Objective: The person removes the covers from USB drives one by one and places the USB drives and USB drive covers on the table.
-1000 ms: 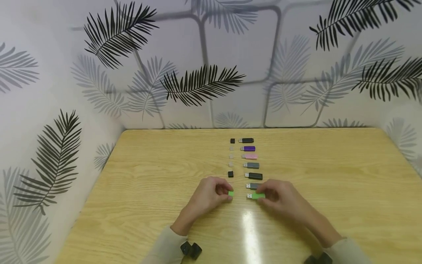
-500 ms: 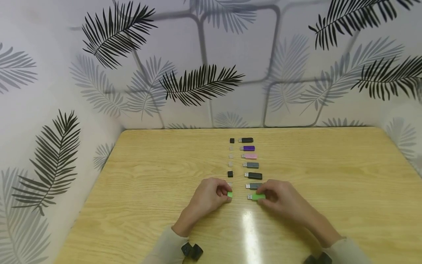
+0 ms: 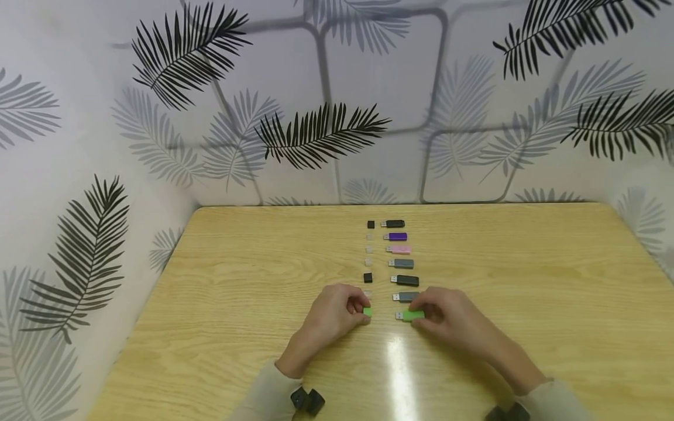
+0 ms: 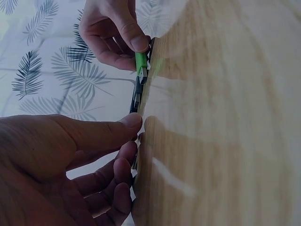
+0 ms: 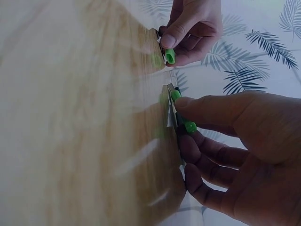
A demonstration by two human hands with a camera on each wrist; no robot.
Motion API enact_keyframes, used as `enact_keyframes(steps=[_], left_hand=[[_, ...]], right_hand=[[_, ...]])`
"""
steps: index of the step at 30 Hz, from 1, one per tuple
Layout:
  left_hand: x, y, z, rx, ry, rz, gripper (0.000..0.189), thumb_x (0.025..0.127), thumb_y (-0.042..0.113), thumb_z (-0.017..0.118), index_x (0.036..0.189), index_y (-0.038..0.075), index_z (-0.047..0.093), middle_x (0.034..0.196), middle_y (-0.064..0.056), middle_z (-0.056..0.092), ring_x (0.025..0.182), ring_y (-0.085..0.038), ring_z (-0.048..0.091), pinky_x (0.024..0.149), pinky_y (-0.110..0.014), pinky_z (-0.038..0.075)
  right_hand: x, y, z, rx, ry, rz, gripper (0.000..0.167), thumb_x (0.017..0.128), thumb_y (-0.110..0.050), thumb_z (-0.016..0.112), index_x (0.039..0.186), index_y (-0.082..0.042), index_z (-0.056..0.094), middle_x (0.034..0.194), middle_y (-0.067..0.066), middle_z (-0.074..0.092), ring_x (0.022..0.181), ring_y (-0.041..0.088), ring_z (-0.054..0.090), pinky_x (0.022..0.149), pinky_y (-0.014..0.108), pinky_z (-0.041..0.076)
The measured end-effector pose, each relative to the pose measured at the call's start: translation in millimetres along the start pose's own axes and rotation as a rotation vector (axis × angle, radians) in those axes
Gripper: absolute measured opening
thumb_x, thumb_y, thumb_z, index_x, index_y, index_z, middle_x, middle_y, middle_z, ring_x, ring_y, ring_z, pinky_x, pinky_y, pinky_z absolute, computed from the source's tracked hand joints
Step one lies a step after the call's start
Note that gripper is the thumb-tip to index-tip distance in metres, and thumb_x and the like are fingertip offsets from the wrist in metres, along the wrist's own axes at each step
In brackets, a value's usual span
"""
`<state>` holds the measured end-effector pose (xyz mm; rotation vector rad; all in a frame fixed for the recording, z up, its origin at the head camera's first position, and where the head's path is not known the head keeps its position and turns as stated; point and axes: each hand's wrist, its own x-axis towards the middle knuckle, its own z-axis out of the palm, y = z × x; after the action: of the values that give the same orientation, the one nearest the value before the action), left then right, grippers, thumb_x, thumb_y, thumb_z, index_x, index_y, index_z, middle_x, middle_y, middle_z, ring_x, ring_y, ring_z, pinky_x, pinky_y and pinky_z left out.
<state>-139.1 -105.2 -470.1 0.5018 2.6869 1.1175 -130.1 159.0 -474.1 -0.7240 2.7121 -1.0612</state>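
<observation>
My left hand (image 3: pixel 337 310) pinches a small green cap (image 3: pixel 367 312) between thumb and forefinger; in the right wrist view the open end of this cap (image 5: pixel 170 56) shows. My right hand (image 3: pixel 447 313) holds a green USB stick (image 3: pixel 411 316) by its body, its metal plug pointing left toward the cap. A gap lies between cap and stick. Just beyond the green stick is a grey USB stick (image 3: pixel 404 297), partly covered by my right fingers. A clear cap (image 3: pixel 367 293) lies just past the left fingertips.
Uncapped USB sticks run back in a column: black (image 3: pixel 404 280), grey (image 3: pixel 401 264), pink (image 3: pixel 398 249), purple (image 3: pixel 395 237) and another black one (image 3: pixel 392 223). Black (image 3: pixel 368 278) and clear caps lie left of them. The wooden table (image 3: pixel 253 251) meets a leaf-patterned wall behind.
Both hands have shifted very slightly toward the near edge, bringing the green cap and green stick with them. The clear cap by my left fingers has come into view. Both grips look the same.
</observation>
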Motion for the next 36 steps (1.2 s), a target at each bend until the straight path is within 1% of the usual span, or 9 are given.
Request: enact_keyframes(steps=[7, 12, 19, 25, 27, 32, 36], left_hand=[[0.5, -0.2, 0.1, 0.0, 0.0, 0.004, 0.014, 0.082, 0.004, 0.086, 0.089, 0.009, 0.075, 0.073, 0.006, 0.061, 0.065, -0.007, 0.054, 0.059, -0.022, 0.047], [0.2, 0.8, -0.2, 0.0, -0.003, -0.001, 0.014, 0.082, 0.005, 0.086, 0.089, 0.009, 0.075, 0.074, 0.007, 0.062, 0.066, -0.006, 0.055, 0.06, -0.021, 0.047], [0.0, 1.6, -1.0, -0.001, 0.0, 0.007, 0.013, 0.083, 0.005, 0.086, 0.089, 0.009, 0.075, 0.074, 0.006, 0.062, 0.066, -0.006, 0.055, 0.06, -0.021, 0.048], [-0.2, 1.4, -2.7, -0.005, -0.004, 0.012, 0.013, 0.083, 0.005, 0.086, 0.089, 0.009, 0.075, 0.075, 0.007, 0.062, 0.066, -0.006, 0.055, 0.06, -0.021, 0.048], [-0.2, 0.9, -4.3, -0.03, -0.017, 0.011, 0.013, 0.084, 0.006, 0.085, 0.091, 0.009, 0.076, 0.077, 0.007, 0.063, 0.068, -0.007, 0.056, 0.062, -0.021, 0.048], [-0.7, -1.6, -11.4, -0.13, -0.048, 0.02, 0.012, 0.088, 0.005, 0.081, 0.098, 0.007, 0.076, 0.083, 0.005, 0.066, 0.074, -0.012, 0.061, 0.066, -0.023, 0.052], [-1.4, -3.8, -19.1, -0.158, -0.035, 0.049, 0.011, 0.092, 0.006, 0.077, 0.103, 0.006, 0.077, 0.09, 0.003, 0.069, 0.08, -0.015, 0.063, 0.071, -0.025, 0.053]], right_hand=[[1.8, 0, -1, -0.019, -0.002, 0.006, 0.017, 0.085, -0.012, 0.083, 0.099, -0.017, 0.075, 0.085, -0.013, 0.064, 0.075, 0.007, 0.056, 0.066, 0.024, 0.052], [1.6, 0, -1, -0.017, 0.002, -0.004, 0.016, 0.085, -0.011, 0.083, 0.098, -0.017, 0.075, 0.088, -0.012, 0.066, 0.077, 0.006, 0.058, 0.069, 0.024, 0.054], [2.3, 0, -2, -0.024, 0.001, 0.004, 0.016, 0.086, -0.012, 0.082, 0.099, -0.018, 0.076, 0.088, -0.012, 0.066, 0.077, 0.006, 0.058, 0.069, 0.024, 0.053], [0.9, -1, -4, -0.002, -0.002, -0.009, 0.017, 0.086, -0.012, 0.082, 0.101, -0.017, 0.075, 0.089, -0.012, 0.066, 0.079, 0.007, 0.06, 0.071, 0.025, 0.054], [-0.3, -1, -6, 0.011, 0.0, -0.013, 0.017, 0.087, -0.012, 0.081, 0.103, -0.016, 0.075, 0.091, -0.011, 0.067, 0.082, 0.007, 0.061, 0.073, 0.025, 0.055], [-1.4, 0, -10, 0.028, 0.035, -0.031, 0.016, 0.088, -0.011, 0.08, 0.103, -0.013, 0.075, 0.094, -0.01, 0.07, 0.084, 0.006, 0.064, 0.076, 0.027, 0.057], [-0.7, 1, -15, 0.019, 0.086, -0.047, 0.015, 0.088, -0.01, 0.081, 0.102, -0.012, 0.075, 0.093, -0.01, 0.07, 0.082, 0.006, 0.064, 0.074, 0.026, 0.057]])
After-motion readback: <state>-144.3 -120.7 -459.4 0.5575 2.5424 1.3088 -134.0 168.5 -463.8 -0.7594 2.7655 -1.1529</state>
